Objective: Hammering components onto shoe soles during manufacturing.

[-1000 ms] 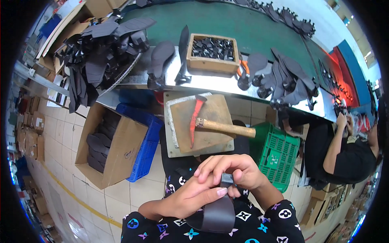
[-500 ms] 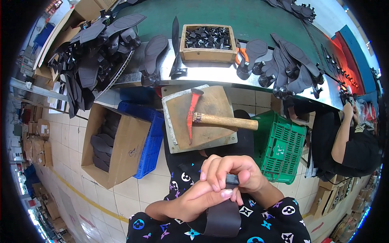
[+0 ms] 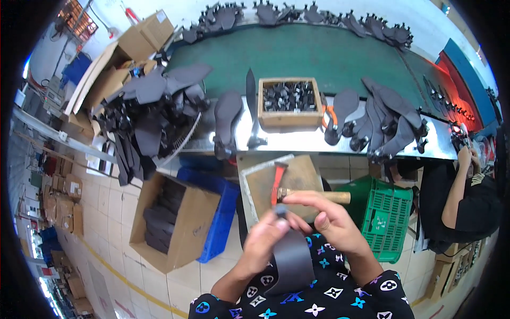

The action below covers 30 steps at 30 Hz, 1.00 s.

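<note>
Head view: the person holds a flat, dark grey, sole-shaped insole board (image 3: 291, 260) over the lap, close to the body and just below the square wooden work block (image 3: 281, 183), which sits at the near edge of the long steel-edged tabletop (image 3: 308, 139); held there, the piece seems to be kept within easy reach of the block and its tool. The left hand (image 3: 261, 242) grips the board's left edge, fingers (image 3: 276, 227) curled around it, thumb on top. The right hand (image 3: 325, 220) arches over the board's narrow upper end, its fingers (image 3: 303, 200) bent and pinched down onto a small dark part at that tip; what exactly they pinch is too small to tell. Both hands are thus closed on the board, neither one slack. On the wooden block lies a hammer with a red head and pale wooden handle (image 3: 297, 192), handle pointing right, just above the right hand. Beyond the block, on the tabletop, stands a shallow wooden box of small dark metal pieces (image 3: 289, 101), with black heeled soles (image 3: 372, 119) laid out to its right and a heap of similar ones (image 3: 154, 114) to its left. Left of the block, on the floor, are an open cardboard carton of dark boards (image 3: 170, 220) and a blue crate (image 3: 220, 212); to its right, a green plastic basket (image 3: 385, 218) and a seated co-worker in black (image 3: 462, 196).
</note>
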Motion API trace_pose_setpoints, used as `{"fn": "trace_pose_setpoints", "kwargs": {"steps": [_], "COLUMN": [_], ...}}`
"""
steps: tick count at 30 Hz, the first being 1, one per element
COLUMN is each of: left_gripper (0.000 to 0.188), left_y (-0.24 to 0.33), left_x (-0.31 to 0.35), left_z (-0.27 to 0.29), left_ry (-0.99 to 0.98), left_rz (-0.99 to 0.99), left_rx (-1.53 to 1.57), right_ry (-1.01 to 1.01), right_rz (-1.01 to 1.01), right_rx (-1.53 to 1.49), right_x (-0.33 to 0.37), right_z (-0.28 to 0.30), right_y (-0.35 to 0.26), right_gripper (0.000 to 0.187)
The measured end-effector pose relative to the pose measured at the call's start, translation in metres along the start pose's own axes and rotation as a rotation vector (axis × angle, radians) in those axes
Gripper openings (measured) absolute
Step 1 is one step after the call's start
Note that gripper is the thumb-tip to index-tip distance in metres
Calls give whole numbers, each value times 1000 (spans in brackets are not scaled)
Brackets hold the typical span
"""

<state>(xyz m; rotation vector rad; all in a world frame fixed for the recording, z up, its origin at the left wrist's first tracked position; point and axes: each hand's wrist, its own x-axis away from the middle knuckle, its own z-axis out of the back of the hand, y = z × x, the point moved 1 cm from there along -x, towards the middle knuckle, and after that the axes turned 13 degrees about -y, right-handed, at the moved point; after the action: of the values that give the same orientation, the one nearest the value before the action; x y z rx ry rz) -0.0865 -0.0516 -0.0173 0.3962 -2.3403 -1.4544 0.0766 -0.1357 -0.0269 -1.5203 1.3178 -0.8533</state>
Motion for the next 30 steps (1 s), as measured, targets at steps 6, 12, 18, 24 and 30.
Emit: {"fn": "trace_pose_setpoints", "kwargs": {"steps": [6, 12, 18, 24, 30], "left_gripper": [28, 23, 45, 46, 77], "left_y": [56, 61, 37, 23, 27], "left_x": [-43, -115, -123, -105, -132], "left_z": [74, 144, 169, 85, -11], "left_ry": [920, 897, 782, 645, 197], "left_rz": [-788, -421, -201, -406, -643], "left_rx": [-786, -1345, -1458, -1576, -1286], "right_ry": [645, 1284, 812, 1125, 774], "right_rz": [136, -8, -188, 417, 598], "right_rx": [271, 1110, 1241, 435, 507], "right_x": [34, 73, 90, 58, -52], "right_z": [66, 158, 188, 200, 119], "right_y": [-11, 1, -14, -48, -116], "right_gripper": [34, 31, 52, 11, 13]}}
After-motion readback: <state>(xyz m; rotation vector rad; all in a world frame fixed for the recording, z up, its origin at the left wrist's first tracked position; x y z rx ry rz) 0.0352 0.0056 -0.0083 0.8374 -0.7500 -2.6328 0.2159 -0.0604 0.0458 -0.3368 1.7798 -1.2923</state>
